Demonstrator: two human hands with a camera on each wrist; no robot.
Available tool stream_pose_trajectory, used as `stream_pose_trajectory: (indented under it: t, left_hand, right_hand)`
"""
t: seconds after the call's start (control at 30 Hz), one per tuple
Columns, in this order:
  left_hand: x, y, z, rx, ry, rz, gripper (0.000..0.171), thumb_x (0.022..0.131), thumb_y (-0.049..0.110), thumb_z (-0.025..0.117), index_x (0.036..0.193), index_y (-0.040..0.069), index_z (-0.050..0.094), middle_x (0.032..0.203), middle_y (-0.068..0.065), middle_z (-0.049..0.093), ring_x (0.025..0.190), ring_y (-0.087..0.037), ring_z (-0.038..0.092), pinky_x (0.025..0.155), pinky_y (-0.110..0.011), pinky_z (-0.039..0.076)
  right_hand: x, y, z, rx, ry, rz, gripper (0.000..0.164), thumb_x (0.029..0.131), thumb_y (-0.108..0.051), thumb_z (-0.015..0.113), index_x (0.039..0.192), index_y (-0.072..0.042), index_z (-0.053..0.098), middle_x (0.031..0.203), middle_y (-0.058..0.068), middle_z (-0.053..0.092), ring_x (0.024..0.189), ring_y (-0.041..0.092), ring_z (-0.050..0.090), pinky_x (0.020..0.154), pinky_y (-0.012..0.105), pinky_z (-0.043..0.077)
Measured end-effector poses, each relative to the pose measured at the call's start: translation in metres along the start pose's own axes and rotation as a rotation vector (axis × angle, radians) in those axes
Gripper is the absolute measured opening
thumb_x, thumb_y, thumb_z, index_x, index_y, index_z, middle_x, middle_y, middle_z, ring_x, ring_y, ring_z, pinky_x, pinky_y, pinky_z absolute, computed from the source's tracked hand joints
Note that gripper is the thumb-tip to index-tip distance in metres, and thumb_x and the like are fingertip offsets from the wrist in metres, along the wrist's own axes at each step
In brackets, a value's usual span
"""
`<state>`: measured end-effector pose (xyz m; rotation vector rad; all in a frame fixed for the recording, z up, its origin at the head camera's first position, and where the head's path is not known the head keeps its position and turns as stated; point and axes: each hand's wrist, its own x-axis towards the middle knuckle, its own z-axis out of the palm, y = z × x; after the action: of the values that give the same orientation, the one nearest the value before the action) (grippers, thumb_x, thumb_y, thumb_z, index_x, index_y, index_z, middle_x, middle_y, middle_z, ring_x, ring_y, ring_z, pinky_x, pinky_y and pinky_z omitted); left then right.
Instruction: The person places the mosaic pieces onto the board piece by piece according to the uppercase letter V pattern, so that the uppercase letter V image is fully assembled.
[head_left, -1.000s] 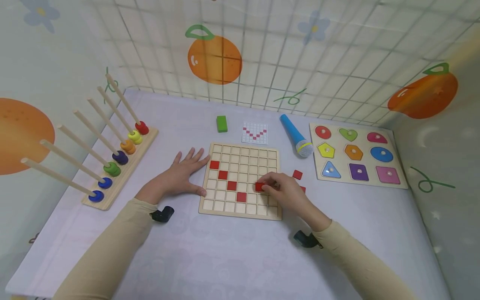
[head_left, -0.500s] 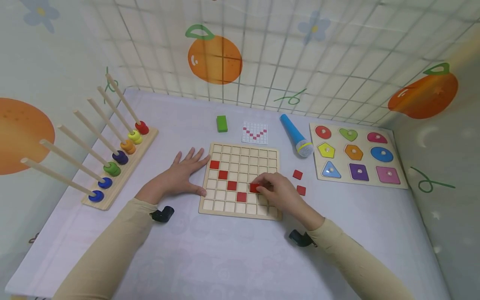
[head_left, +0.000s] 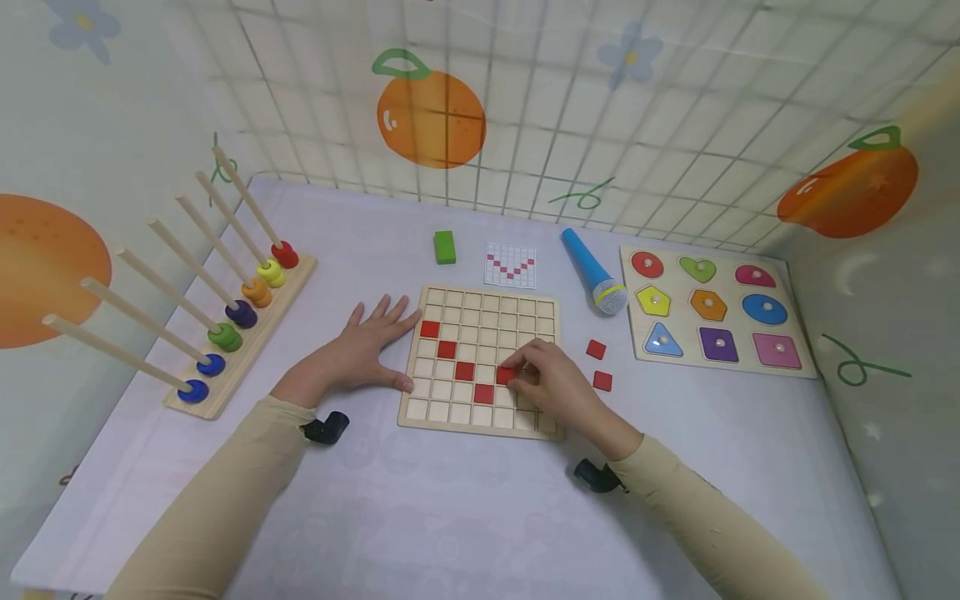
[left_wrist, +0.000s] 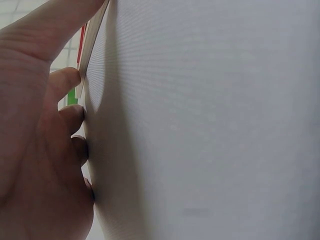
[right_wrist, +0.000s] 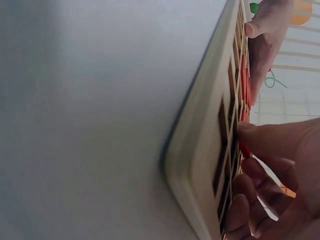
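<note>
A wooden grid board (head_left: 480, 431) lies flat on the table, with several red square tiles (head_left: 464, 372) set in its cells in a diagonal. My right hand (head_left: 561, 385) pinches another red tile (head_left: 503, 376) between thumb and fingers, over a cell up and right of the diagonal's lowest tile. In the right wrist view that red tile (right_wrist: 244, 149) sits at the grid surface, partly hidden by the thumb. My left hand (head_left: 358, 354) lies with spread fingers on the table, thumb and a fingertip touching the board's left edge. Two loose red tiles (head_left: 596, 349) rest right of the board.
Behind the board are a green block (head_left: 445, 247), a pattern card (head_left: 510, 266) with a pink V and a blue toy microphone (head_left: 588, 267). A peg stacker (head_left: 217, 406) with coloured rings stands left. A shape puzzle board (head_left: 675, 333) lies right.
My right hand has moved left over the board with the pinched red tile and lowered it toward a cell. My left hand has stayed in place.
</note>
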<state>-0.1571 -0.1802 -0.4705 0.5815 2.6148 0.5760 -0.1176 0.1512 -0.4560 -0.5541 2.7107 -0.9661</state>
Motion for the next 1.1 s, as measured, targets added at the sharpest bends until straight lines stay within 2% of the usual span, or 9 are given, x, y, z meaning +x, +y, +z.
stream_pose_trajectory:
  t: [0.67,1.1]
  left_hand:
    - [0.0022,0.0004,0.0008,0.008,-0.01,-0.018,0.123,0.07,0.064,0.084,0.164,0.023,0.017,0.171,-0.006,0.0,0.156,-0.029,-0.014,0.122,-0.053,-0.015]
    - [-0.0008,0.0031,-0.0011,-0.01,0.005,-0.008,0.122,0.07,0.061,0.086,0.164,0.02,0.02,0.171,-0.009,0.003,0.156,-0.032,-0.011,0.122,-0.055,-0.014]
  right_hand:
    - [0.0,-0.0016,-0.0008,-0.048,-0.027,0.0,0.023,0.09,-0.017,0.08,0.113,-0.018,0.078,0.11,-0.005,0.061,0.095,0.015,0.054,0.078,0.029,0.054]
    - [-0.0015,0.0008,-0.0019,-0.053,-0.04,-0.023,0.026,0.092,-0.017,0.076,0.118,-0.018,0.075,0.112,-0.004,0.061,0.094,0.015,0.052,0.078,0.029,0.051]
